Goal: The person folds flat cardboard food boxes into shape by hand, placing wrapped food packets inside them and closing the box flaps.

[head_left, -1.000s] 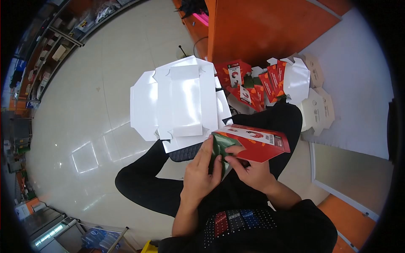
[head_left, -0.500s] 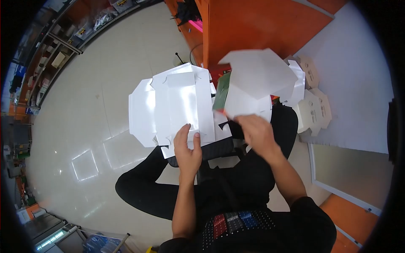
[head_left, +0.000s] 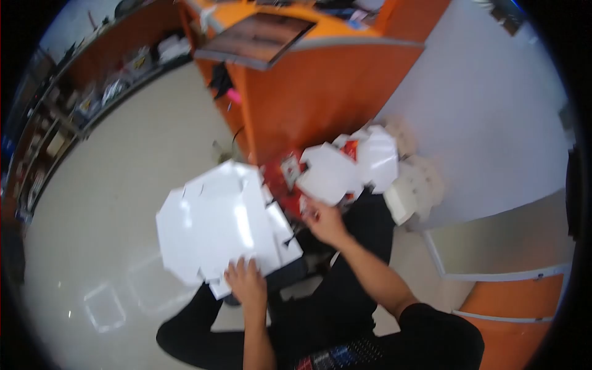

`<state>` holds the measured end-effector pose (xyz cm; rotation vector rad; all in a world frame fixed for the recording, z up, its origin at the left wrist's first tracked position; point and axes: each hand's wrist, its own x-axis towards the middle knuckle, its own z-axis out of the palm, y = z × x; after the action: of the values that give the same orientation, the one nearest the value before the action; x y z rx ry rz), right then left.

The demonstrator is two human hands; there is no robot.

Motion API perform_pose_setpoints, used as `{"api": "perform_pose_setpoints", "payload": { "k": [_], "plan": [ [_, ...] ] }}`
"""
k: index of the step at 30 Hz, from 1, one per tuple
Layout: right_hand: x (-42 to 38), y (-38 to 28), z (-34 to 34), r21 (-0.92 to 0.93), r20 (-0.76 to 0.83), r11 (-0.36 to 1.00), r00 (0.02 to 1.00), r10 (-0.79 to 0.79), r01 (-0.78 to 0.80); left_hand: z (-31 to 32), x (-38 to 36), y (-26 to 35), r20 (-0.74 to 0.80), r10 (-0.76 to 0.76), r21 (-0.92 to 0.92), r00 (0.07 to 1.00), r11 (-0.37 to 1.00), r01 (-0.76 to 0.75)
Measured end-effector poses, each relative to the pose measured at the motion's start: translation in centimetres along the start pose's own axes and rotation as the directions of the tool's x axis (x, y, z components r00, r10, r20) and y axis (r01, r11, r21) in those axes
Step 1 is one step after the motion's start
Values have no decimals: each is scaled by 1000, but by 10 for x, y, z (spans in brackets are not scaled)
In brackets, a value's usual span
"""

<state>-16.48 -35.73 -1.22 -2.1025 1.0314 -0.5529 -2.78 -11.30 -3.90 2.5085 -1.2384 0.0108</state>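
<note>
My left hand (head_left: 246,283) lies flat with its fingers spread on the near edge of a stack of glossy white cardboard box blanks (head_left: 216,222). The stack rests on a dark support in front of my knees. My right hand (head_left: 324,222) is to the right of the stack, its fingers partly curled and blurred, beside red packaging (head_left: 280,179). Whether those fingers grip anything does not show clearly. Just beyond them is a white folded box (head_left: 330,176), with another white box (head_left: 379,159) farther right.
Cream boxes with printing (head_left: 410,191) stand against the pale wall at the right. An orange counter (head_left: 320,98) rises ahead, with a dark flat panel (head_left: 259,40) on top. Stocked shelves (head_left: 55,139) line the left side.
The view has shifted, so more of the counter shows. The white box with a green side has left the space above my right hand. An inner folded piece no longer shows on the stack.
</note>
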Motion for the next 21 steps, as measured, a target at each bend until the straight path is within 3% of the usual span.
{"api": "perform_pose_setpoints", "payload": {
  "k": [3,4,5,6,7,8,9,11,12,13,15,17,19,21],
  "plan": [
    [6,17,23,-55,-51,985,984,-168,166,0,7,-15,25,89,-133,996,988,-85],
    [3,17,26,24,7,994,994,-110,109,-4,6,-19,67,104,-193,992,977,-90],
    [1,13,29,110,82,993,995,-51,42,-2,5,-28,147,34,-307,989,952,12],
    [1,12,31,176,80,984,996,-39,25,-23,7,-23,96,30,-311,995,951,2],
    [3,8,33,251,90,968,996,-25,1,-20,5,-45,362,131,-161,923,984,-77],
    [4,2,30,326,79,945,997,17,-42,-36,5,-45,179,295,-159,939,950,-268],
    [10,8,34,351,13,936,999,30,-32,-51,5,-44,4,445,-120,895,889,-441],
    [13,26,45,400,-80,916,993,82,-43,-56,6,-50,-52,532,-182,845,827,-531],
    [9,12,34,381,-26,918,991,128,-109,-63,-2,-55,-54,551,-218,832,807,-549],
    [8,1,24,360,52,914,983,178,-185,-62,-9,-60,-21,500,-243,866,837,-490],
    [0,23,38,311,-24,940,990,-137,137,-78,-16,-66,-3,391,-178,920,906,-385],
    [-14,-10,30,415,225,857,947,230,-307,-88,-23,-72,-25,207,-144,978,967,-209],
    [-19,-24,29,101,269,974,948,171,-204,-91,-27,-67,-19,-90,-280,996,957,81],
    [-24,-21,43,126,279,973,948,152,-193,-77,-28,-63,-12,-382,-569,924,762,308]
  ]
}}
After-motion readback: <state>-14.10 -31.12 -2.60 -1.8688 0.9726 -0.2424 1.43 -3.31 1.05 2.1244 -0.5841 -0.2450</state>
